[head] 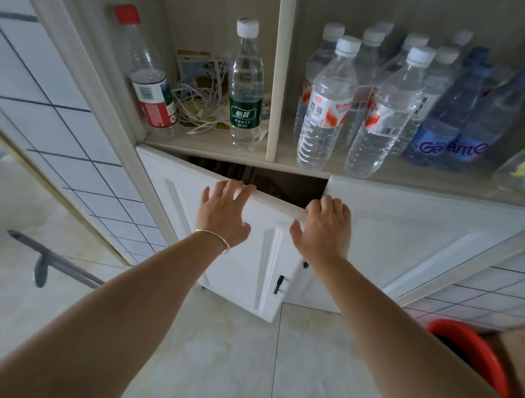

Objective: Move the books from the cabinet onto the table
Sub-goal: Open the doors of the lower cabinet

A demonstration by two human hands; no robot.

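The white lower cabinet has its left door (237, 275) swung partly open, leaving a dark wedge-shaped gap (288, 186) at the top. Dim brownish shapes (229, 168) show inside, too dark to tell as books. My left hand (222, 215) lies flat on the door's front, its spread fingertips resting on the top edge. At the door's upper right corner, my right hand (322, 227) curls its fingers over the edge into the gap. The right door (417, 234) is closed. No table is in view.
The open shelf above holds several water bottles (326, 111), a green-labelled bottle (246, 88), a red-capped bottle (149, 75) and tangled white cables (199, 107). A red basin (473, 352) stands on the floor at right. A grey pole (53, 260) lies at left.
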